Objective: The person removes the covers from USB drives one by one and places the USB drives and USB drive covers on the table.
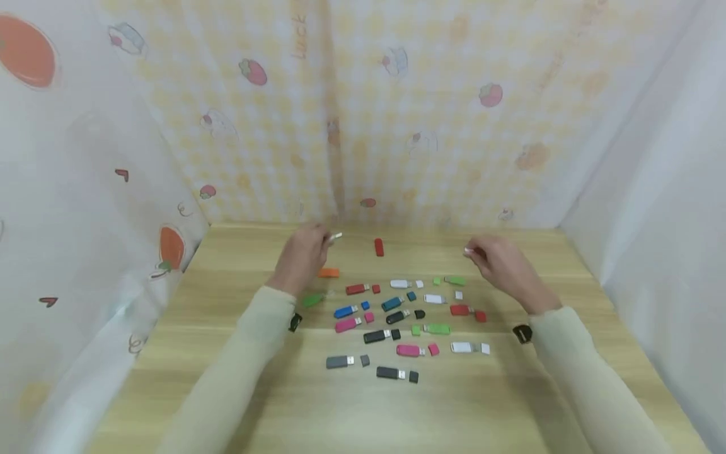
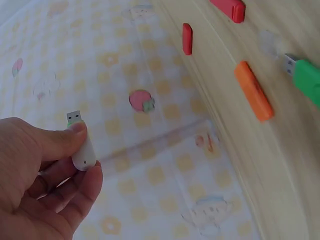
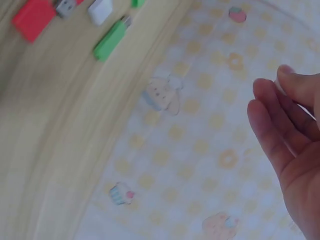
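Observation:
A white USB stick (image 2: 85, 152) with its metal plug bare is pinched between the thumb and fingers of my left hand (image 1: 305, 255), raised over the far left of the table. Over the far right, my right hand (image 1: 501, 268) pinches a small white piece (image 1: 467, 251), probably a cap; its fingers mostly hide it in the right wrist view. The two hands are well apart. Below the left hand lie an orange stick (image 1: 328, 273) and a green USB stick (image 1: 312, 300) with a clear cap near its plug. A red stick (image 1: 379, 247) lies between the hands, farther back.
Several uncapped USB sticks, such as a black one (image 1: 375, 337), a pink one (image 1: 408, 350) and a white one (image 1: 461, 347), lie on the wooden table (image 1: 295, 410) with small caps beside them. A checked cloth (image 1: 374, 145) hangs behind the table.

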Available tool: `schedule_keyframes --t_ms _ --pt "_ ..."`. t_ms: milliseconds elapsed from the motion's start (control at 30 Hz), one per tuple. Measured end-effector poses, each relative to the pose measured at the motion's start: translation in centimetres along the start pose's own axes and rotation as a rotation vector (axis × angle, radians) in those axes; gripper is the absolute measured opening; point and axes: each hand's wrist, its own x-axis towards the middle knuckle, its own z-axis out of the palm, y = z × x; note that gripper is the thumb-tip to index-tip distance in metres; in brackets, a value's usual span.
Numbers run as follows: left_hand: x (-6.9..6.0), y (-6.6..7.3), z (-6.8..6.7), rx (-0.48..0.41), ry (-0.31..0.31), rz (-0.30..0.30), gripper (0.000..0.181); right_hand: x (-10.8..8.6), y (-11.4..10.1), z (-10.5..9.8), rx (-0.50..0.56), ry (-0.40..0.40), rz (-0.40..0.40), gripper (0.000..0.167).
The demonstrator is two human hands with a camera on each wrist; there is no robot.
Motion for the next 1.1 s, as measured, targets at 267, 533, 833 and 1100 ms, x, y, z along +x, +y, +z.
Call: schedule_keyframes --t_ms 267,533,833,1100 --pt "0.8 1.5 1.4 -0.013 -0.044 0.134 0.011 0.0 -0.5 1.2 0.058 -0.089 0.014 0.005" --pt "1.7 3.2 2.5 -0.066 -0.077 0.105 0.01 1.0 -0.8 1.8 0.065 -0.162 0.057 0.013" --pt "3.2 4.9 5.0 -0.07 -0.217 0.07 0.011 2.6 -1.1 3.2 0.052 -0.21 0.069 0.007" --pt "5.1 5.7 7.6 -0.027 -0.357 0.023 0.01 3.9 -0.8 4.5 0.004 -0.262 0.045 0.005"
